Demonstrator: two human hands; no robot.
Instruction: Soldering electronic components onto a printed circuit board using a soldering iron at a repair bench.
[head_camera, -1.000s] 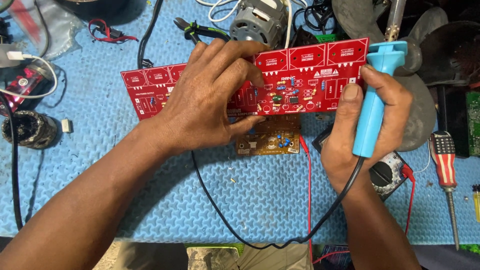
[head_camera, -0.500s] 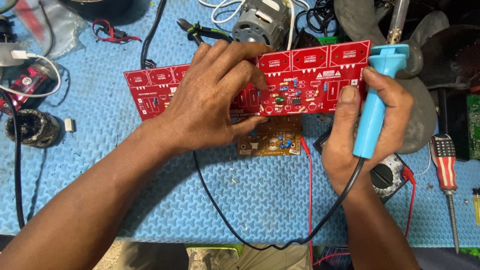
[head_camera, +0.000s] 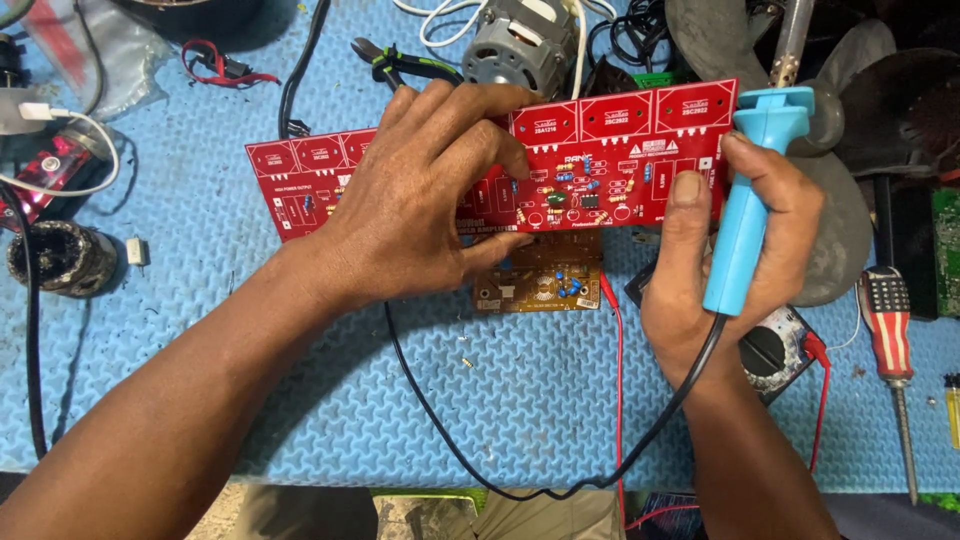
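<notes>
Left hand: the left hand (head_camera: 415, 200) is lying spread over the middle of the red circuit board (head_camera: 600, 160), fingers on its upper face and thumb pinching the lower edge, so it is gripping the board.
Right hand: the right hand (head_camera: 730, 260) is closing around the blue soldering iron (head_camera: 745, 200), while its thumb is pressing on the board's right end.
Board axis: the long red strip is running left to right, tilting slightly up toward the right, component face turned to the camera.
Iron axis: the handle is standing near upright, wide collar at the top, black cord (head_camera: 560, 480) trailing from its lower end down across the blue foam mat (head_camera: 250, 350) on the counter.
Blocking: the left hand is hiding the board's centre.
Below: a small brown circuit board (head_camera: 545, 285) is lying just under the red one.
Around: a grey motor (head_camera: 515, 45) is sitting above; a multimeter (head_camera: 780, 345) is lying partly under the right wrist; a screwdriver (head_camera: 890, 360) is lying further right.
</notes>
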